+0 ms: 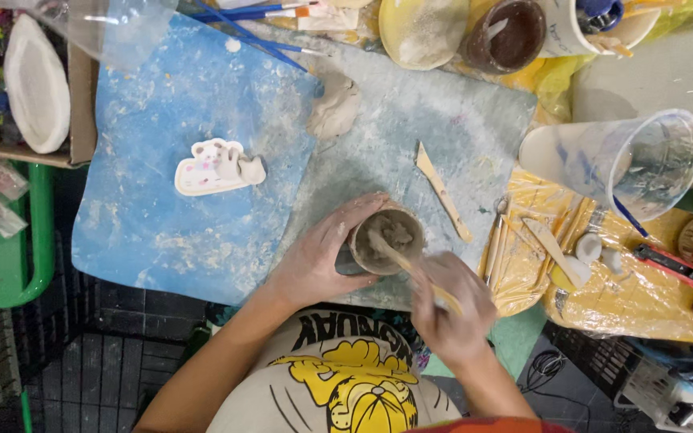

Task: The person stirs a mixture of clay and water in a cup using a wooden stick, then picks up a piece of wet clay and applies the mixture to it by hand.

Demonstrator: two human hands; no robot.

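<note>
The left hand (318, 256) is wrapping around a small clay cup (385, 239), with the fingers curling over its far side and gripping it. The cup is sitting at the near edge of a grey mat (411, 136), right in front of the person. The right hand (451, 309) is closing tight on a wooden stick (411, 269). The stick is slanting up and to the left, and its tip is poking down inside the cup, where wet grey clay is showing.

Just past the cup, a flat wooden clay knife (441, 191) is lying on the grey mat. Farther back, a lump of grey clay (334, 108) is resting near the line where the grey mat is meeting a blue mat (194, 184). On the blue mat, a small white clay figure (220, 167) is lying flat.

To the right, a clear plastic cup (631, 160) is tipping on its side over yellow plastic sheeting (643, 301). More wooden tools (527, 244) are lying on that sheeting. At the top, blue paintbrushes (254, 28), a yellow dish (423, 30) and a brown pot (511, 36) are sitting together. At the far left, a white shell-shaped dish (36, 84) is resting in a box.
</note>
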